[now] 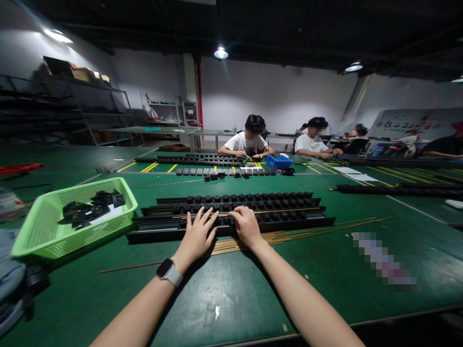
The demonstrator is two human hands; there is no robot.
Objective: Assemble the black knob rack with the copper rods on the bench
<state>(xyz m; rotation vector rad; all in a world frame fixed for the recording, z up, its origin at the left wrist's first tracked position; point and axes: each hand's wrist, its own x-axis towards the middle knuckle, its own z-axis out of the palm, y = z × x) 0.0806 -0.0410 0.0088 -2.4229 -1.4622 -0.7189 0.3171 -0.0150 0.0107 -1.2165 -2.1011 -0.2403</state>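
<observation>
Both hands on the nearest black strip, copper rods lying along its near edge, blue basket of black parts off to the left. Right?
Not quite: the basket is green, not blue, as the head view shows. The rest stands: the left hand and right hand rest on the nearest black strip, the copper rods lie along its near edge, and the basket holds black parts off to the left.
</observation>
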